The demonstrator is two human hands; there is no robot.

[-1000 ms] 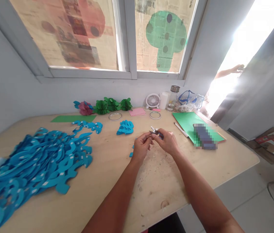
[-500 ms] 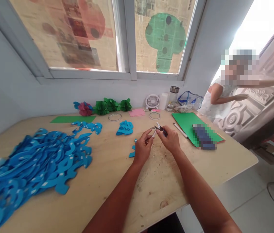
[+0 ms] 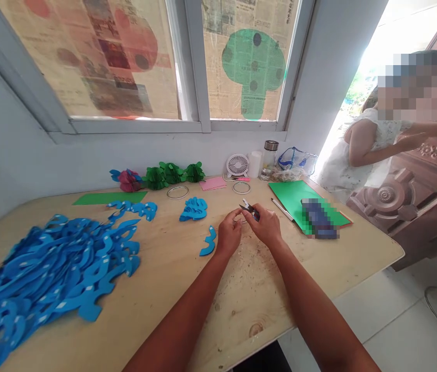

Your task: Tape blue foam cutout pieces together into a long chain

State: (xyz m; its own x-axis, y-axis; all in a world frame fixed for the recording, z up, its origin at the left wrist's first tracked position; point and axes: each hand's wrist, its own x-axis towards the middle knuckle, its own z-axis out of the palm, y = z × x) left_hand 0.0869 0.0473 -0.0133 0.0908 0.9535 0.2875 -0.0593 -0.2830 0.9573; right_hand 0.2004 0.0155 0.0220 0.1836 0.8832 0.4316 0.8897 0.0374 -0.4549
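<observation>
The pale wooden table [image 3: 156,305] bore blue cutouts [image 3: 67,263] heaped at left, with a small blue bundle [image 3: 194,208] and one wavy piece [image 3: 208,242] nearer the middle. Paper flowers [image 3: 155,178], two rings [image 3: 177,197], a fan [image 3: 237,165] and a bottle [image 3: 268,160] stood or lay rearward; green sheets [image 3: 289,195] and a pen [image 3: 282,209] occupied the right.

The blue pile [image 3: 59,268] at the left edge of the table [image 3: 164,294] is cut off. Blurry squares cover the dark thing [image 3: 319,219] near its right end. The left hand [image 3: 229,235] hides most of a small thing [image 3: 243,218].
</observation>
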